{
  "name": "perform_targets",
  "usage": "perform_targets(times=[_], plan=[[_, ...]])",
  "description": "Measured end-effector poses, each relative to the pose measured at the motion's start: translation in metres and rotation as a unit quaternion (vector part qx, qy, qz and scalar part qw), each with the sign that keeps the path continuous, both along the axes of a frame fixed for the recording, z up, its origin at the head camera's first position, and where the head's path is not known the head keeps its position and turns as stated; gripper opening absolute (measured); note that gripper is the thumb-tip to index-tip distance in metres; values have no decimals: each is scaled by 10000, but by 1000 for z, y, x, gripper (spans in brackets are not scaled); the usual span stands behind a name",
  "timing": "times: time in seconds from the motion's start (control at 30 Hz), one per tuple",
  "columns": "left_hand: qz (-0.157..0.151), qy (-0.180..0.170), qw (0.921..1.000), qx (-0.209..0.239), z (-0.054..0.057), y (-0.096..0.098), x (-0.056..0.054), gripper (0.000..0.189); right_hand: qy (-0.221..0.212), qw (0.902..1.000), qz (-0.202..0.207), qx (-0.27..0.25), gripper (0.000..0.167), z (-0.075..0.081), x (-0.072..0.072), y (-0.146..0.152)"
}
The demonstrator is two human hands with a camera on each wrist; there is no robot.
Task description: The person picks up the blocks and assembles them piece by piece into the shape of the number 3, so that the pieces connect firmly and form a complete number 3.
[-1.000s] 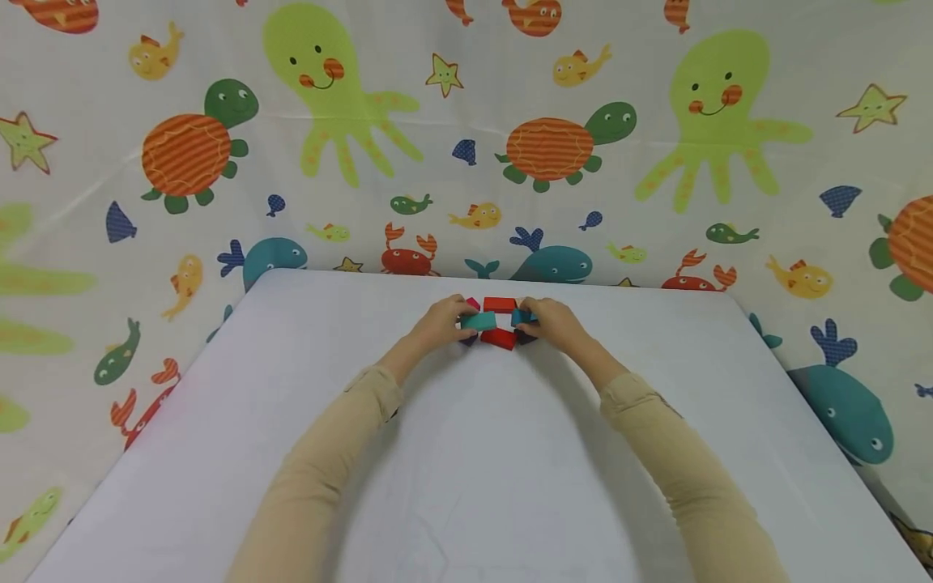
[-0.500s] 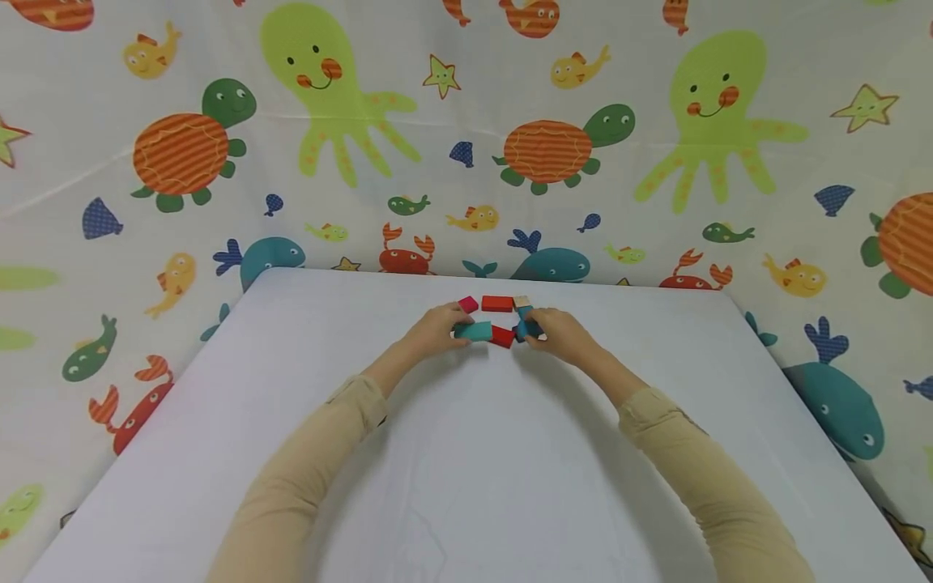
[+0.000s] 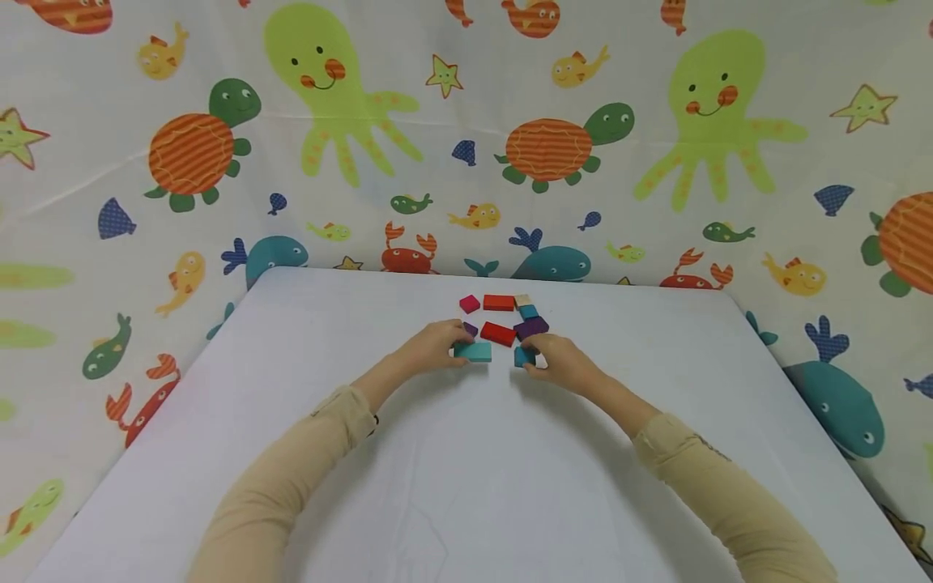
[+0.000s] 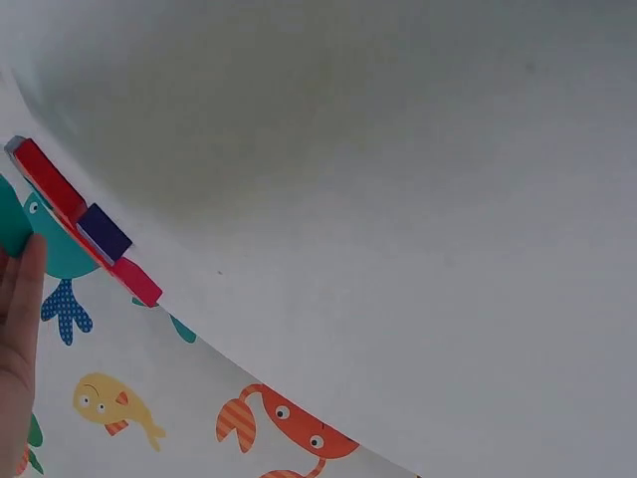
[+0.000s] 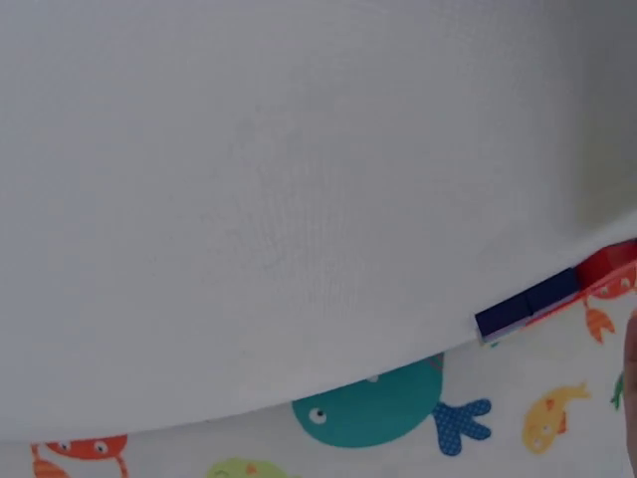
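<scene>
My left hand [image 3: 436, 346] pinches a teal block [image 3: 474, 352] between thumb and fingers. In the left wrist view, part of that hand [image 4: 20, 329] and the teal block [image 4: 12, 221] show at the left edge. My right hand [image 3: 567, 361] grips a small blue block [image 3: 523, 357], partly covered by the fingers. A gap separates the two held blocks. Just behind them lie a red block [image 3: 498, 334], a purple block [image 3: 531, 326] by the right fingers, and another purple block [image 3: 470, 329] partly hidden by the left hand.
Farther back on the white table [image 3: 452, 470] are a pink block [image 3: 470, 304], a second red block [image 3: 499, 302], a beige block [image 3: 521, 300] and another blue block [image 3: 528, 312]. A cloth with sea animals [image 3: 408, 121] hangs behind the table.
Both hands have come nearer the wearer with their blocks. The teal block no longer overlaps the front red block, and the blue one has left the purple block's side, uncovering it.
</scene>
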State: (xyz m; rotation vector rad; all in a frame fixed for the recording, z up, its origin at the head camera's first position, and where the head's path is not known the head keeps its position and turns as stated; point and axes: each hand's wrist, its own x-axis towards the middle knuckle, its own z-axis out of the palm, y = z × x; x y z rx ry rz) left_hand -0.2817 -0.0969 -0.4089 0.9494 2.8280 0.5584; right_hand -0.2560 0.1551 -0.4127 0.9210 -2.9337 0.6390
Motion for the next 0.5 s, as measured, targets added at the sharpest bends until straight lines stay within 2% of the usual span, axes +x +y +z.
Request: perform_targets(times=[0.2, 0.5], plan=[[-225, 29, 9996, -189, -2, 5, 13, 35, -256, 9995, 154, 122, 37, -7, 10, -3], [-228, -204, 9993, -200, -8, 10, 23, 36, -821, 9966, 52, 75, 36, -13, 10, -8]])
